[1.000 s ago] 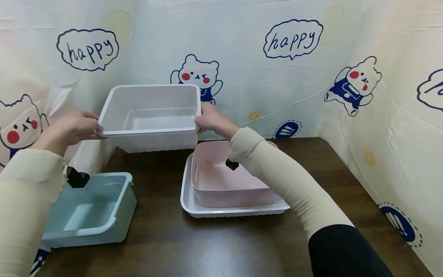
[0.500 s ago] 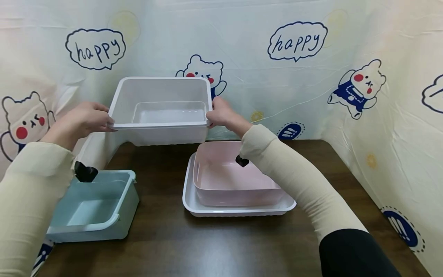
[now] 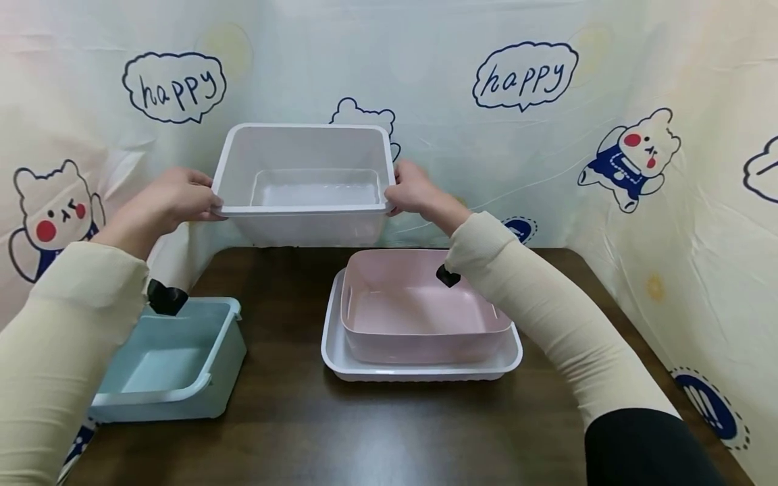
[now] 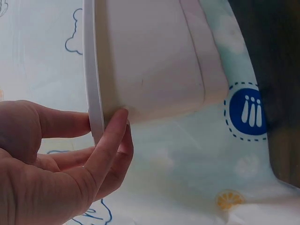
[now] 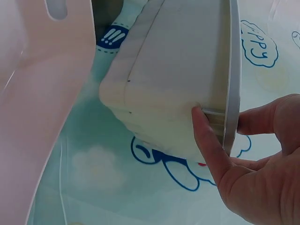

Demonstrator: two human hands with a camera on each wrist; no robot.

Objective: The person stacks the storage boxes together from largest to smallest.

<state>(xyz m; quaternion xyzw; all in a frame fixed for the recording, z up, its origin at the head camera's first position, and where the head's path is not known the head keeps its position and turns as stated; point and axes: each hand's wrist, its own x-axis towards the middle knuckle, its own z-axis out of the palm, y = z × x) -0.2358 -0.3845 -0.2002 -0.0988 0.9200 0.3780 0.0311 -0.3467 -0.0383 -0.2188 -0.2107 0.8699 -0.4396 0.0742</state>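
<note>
A white plastic bin [image 3: 310, 152] is held up in the air above the back of the table, its open top tilted toward me. My left hand [image 3: 176, 199] pinches its left rim, thumb on one side and fingers beneath, as the left wrist view shows with the bin's wall [image 4: 150, 61]. On the opposite end my right hand [image 3: 422, 192] grips the right rim; in the right wrist view the thumb and fingers close around the rim of the bin [image 5: 173, 70]. No contents show inside the bin.
A pink bin [image 3: 419, 347] sits in a shallow white tray [image 3: 425, 373] right of centre on the dark wooden table [image 3: 292, 432]. At the left edge stands a light blue bin [image 3: 225, 364]. A printed sheet [image 3: 437, 40] covers the walls behind and beside the table.
Both hands have raised the white bin and carried it to the right. The pink bin, tray and blue bin stay where they were on the table.
</note>
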